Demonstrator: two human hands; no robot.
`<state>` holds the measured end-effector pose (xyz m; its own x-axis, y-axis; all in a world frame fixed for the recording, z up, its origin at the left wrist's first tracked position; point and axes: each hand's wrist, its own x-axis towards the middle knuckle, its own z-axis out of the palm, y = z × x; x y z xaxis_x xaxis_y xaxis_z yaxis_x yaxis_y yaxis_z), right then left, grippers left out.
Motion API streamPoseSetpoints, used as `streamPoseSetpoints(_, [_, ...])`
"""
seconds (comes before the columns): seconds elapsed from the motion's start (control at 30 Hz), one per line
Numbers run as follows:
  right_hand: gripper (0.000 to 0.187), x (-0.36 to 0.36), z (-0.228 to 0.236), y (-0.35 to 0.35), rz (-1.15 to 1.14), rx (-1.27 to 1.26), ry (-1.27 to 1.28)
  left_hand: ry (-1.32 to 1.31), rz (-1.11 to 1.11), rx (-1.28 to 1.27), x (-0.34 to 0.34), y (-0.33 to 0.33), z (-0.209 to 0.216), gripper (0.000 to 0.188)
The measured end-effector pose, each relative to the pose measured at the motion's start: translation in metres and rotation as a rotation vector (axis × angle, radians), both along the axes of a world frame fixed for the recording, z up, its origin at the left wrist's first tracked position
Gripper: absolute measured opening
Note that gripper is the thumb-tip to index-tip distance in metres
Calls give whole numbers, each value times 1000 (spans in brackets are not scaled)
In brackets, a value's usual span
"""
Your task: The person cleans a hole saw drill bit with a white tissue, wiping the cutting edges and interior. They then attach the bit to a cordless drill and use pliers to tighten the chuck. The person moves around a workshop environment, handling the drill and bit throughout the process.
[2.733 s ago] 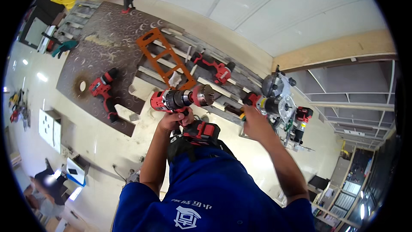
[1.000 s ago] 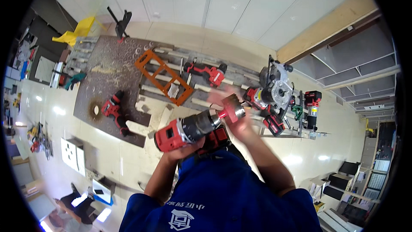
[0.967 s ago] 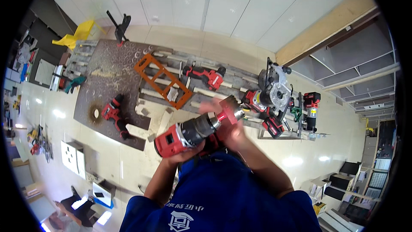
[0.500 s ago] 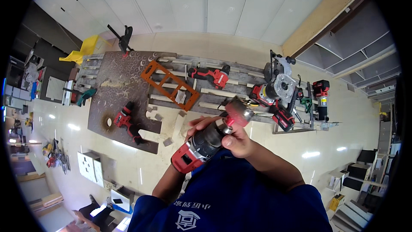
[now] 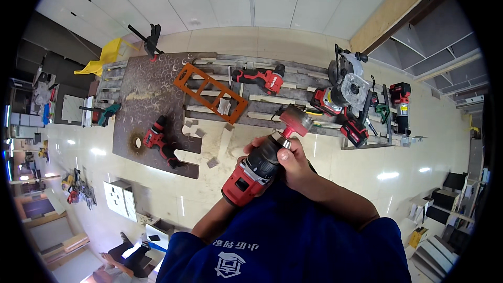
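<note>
A red and black cordless drill (image 5: 244, 184) is held close in front of my blue shirt, its nose pointing away and to the right. My left hand (image 5: 253, 145) is closed on it from the left, mostly hidden behind the body. My right hand (image 5: 297, 170) is closed round the front of the chuck, thumb on its right side. A red hole saw (image 5: 297, 121) with a metallic rim sits on the chuck's end, just beyond my fingers. Another red drill (image 5: 160, 142) lies on a brown patterned board (image 5: 157, 81), beside a round hole with a scorched-looking edge.
Beyond my hands is a slatted workbench (image 5: 309, 86). On it lie an orange template frame (image 5: 209, 94), a red power tool (image 5: 264, 78), a trimming router (image 5: 346, 91) and a red-black battery tool (image 5: 401, 107). A black clamp (image 5: 151, 41) grips the board's far edge. Small offcuts (image 5: 212, 162) lie on the floor.
The drill has shifted slightly right and tilted more upright in my hands. The hole saw, blurred before, now shows more sharply. The whole view has shifted slightly.
</note>
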<state>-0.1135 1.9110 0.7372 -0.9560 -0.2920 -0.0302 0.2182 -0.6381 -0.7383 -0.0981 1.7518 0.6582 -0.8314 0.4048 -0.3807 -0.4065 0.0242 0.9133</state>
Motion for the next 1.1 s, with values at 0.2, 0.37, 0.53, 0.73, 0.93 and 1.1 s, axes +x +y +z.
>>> streamPoseSetpoints(0.2, [75, -4, 2, -6, 67, 4, 122, 656, -37, -265, 4, -4, 24, 28])
streamPoseSetpoints(0.37, [72, -6, 6, 4, 215, -94, -4, 609, 33, -227, 2, -2, 50, 27])
streamPoseSetpoints(0.53, [65, -16, -3, -1, 190, -5, 166, 632, -13, -323, -3, -3, 42, 26])
streamPoseSetpoints(0.73, [73, -14, -10, 9, 252, -66, 99, 445, -44, -364, 1, -3, 50, 19])
streamPoseSetpoints(0.93, [74, -8, -3, 11, 214, -404, -61, 709, -67, -402, 5, -6, 32, 23])
streamPoseSetpoints(1.1, [78, -4, -44, 15, 53, -407, -215, 630, -51, -280, 7, -5, 20, 21])
